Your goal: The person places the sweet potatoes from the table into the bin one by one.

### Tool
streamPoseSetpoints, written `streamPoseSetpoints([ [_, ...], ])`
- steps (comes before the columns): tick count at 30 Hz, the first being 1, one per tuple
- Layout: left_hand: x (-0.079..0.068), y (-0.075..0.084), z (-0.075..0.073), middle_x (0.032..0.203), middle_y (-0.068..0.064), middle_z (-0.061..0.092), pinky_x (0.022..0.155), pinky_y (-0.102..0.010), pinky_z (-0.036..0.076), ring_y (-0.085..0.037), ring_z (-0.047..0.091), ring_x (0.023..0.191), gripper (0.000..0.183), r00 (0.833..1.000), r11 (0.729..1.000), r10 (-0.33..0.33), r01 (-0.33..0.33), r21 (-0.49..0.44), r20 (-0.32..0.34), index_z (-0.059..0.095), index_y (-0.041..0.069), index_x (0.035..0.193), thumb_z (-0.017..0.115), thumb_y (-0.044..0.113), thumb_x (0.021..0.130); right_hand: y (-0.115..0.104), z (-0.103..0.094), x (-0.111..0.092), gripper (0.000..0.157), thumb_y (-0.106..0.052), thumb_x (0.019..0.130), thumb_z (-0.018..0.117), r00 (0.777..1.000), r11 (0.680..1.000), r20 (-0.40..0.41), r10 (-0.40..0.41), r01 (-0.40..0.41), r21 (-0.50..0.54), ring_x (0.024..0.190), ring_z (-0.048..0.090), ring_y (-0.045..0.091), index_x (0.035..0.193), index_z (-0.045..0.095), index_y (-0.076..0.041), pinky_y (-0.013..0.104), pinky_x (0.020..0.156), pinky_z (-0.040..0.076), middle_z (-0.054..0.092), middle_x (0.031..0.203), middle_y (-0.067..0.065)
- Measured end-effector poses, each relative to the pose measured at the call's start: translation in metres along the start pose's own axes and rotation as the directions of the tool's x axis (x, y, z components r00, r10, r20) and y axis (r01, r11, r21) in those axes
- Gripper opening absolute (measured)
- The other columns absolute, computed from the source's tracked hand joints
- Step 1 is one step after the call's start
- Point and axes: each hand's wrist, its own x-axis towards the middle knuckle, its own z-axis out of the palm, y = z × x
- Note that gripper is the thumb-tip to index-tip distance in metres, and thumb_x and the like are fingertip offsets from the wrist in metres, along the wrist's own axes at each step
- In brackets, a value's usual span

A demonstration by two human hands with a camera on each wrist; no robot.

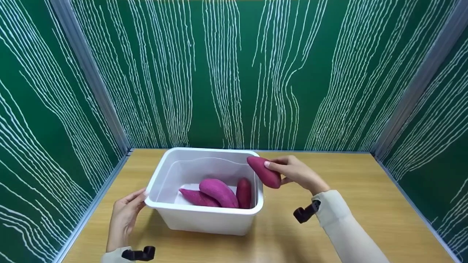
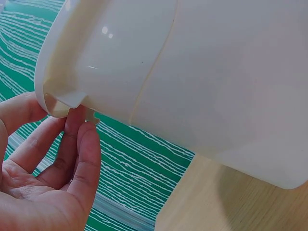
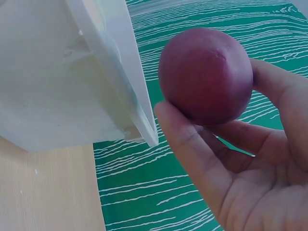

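A purple sweet potato [image 1: 266,173] is pinched between the thumb and fingers of my right hand [image 1: 299,173], raised over the right rim of a white plastic bin [image 1: 204,221]. The right wrist view shows the sweet potato [image 3: 204,77] end-on, beside the bin's wall [image 3: 53,72]. My left hand [image 1: 126,213] grips the bin's left rim near its front corner, with the thumb on the outer lip and fingers under it in the left wrist view. Inside the bin lie a curved sweet potato [image 1: 219,193], a pointed one [image 1: 197,197] partly beneath it, and a darker one [image 1: 244,193] at the right.
The bin stands on a wooden table [image 1: 329,219]. Green panels with white wavy lines [image 1: 226,73] rise behind and on both sides, joined by grey metal posts [image 1: 91,73]. A black wrist mount [image 1: 307,211] sits on each sleeve.
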Motion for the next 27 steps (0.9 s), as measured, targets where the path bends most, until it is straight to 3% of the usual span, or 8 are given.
streamPoseSetpoints([
  [19,0.000,0.001,-0.001,0.091,0.015,0.069,0.085,-0.020,0.054,-0.004,0.065,0.092,0.017,0.999,0.999,-0.033,0.034,0.041,-0.010,0.073,0.025,0.085,0.070,0.009,0.087,-0.013,0.012,0.023,0.060,-0.047,0.087,0.066,0.999,0.998,-0.025,0.037,-0.036,0.043,0.088,0.065,0.022,0.130,0.058,-0.006,0.036,0.076,0.060,0.067,0.108,0.014],
  [27,-0.001,0.002,0.000,0.091,0.012,0.069,0.085,-0.020,0.054,-0.004,0.065,0.091,0.012,1.000,1.000,-0.015,0.015,0.013,-0.003,0.075,0.017,0.092,0.068,0.008,0.088,-0.013,0.014,0.029,0.059,-0.046,0.088,0.066,0.998,0.997,-0.036,0.048,-0.045,0.061,0.089,0.066,0.021,0.130,0.058,-0.006,0.037,0.077,0.060,0.066,0.110,0.014],
])
